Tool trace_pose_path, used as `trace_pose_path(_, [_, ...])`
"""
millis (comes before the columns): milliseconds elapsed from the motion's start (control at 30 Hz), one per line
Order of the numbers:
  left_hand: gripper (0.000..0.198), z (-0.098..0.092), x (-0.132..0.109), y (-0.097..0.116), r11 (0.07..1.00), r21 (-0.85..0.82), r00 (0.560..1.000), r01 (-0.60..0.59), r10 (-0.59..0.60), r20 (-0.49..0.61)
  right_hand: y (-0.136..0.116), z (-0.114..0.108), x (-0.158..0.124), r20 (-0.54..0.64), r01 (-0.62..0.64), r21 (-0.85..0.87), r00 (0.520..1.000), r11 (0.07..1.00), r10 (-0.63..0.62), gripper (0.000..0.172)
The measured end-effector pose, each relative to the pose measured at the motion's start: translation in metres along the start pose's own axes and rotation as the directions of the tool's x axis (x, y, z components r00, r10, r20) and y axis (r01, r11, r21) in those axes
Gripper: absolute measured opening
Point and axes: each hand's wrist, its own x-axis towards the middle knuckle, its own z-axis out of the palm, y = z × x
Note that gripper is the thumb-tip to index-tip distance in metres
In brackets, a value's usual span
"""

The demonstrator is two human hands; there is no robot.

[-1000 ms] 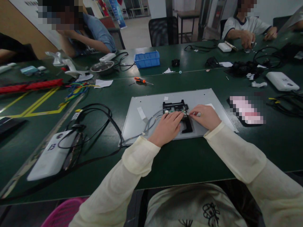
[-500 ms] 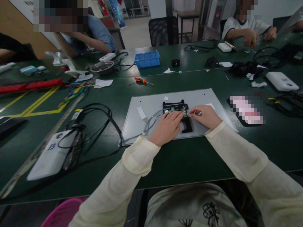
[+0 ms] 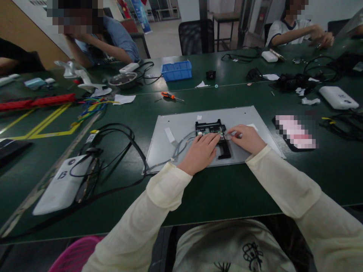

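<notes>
A grey metal panel [image 3: 181,128] lies flat on the green table [image 3: 198,189] in front of me. On its middle sits a black plastic bracket [image 3: 224,149] with a small green circuit board [image 3: 209,130]. My left hand [image 3: 200,153] lies flat, fingers stretched out on the bracket and the board's near edge. My right hand [image 3: 246,138] rests just right of the board, fingers pinched on a small light-coloured piece that I cannot make out. Grey wires [image 3: 181,145] run left from the board across the panel.
A white box with black cables [image 3: 64,183] lies at the left. An orange screwdriver [image 3: 169,96] and a blue bin [image 3: 176,70] stand beyond the panel. A white device [image 3: 337,97] and black cables lie at the right. Other people work at the table's far side.
My hands have hardly moved; the right hand shifted slightly right of the board. The person at the far right stretched an arm out to the right.
</notes>
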Motion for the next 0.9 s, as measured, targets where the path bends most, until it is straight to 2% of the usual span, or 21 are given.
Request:
trace_pose_path(633, [0.046,-0.0005,0.0004,0.0010,1.000,-0.002,1.000,0.013,-0.013,0.008,0.0020,0.0020,-0.0004,0.055,0.011,0.087,0.998,0.996,-0.015,0.021])
trace_pose_path(900, [0.045,-0.0011,0.0006,0.0009,1.000,-0.017,1.000,0.007,-0.006,0.011,0.0022,0.0023,-0.0001,0.063,0.014,0.088,0.998,0.996,-0.019,0.017])
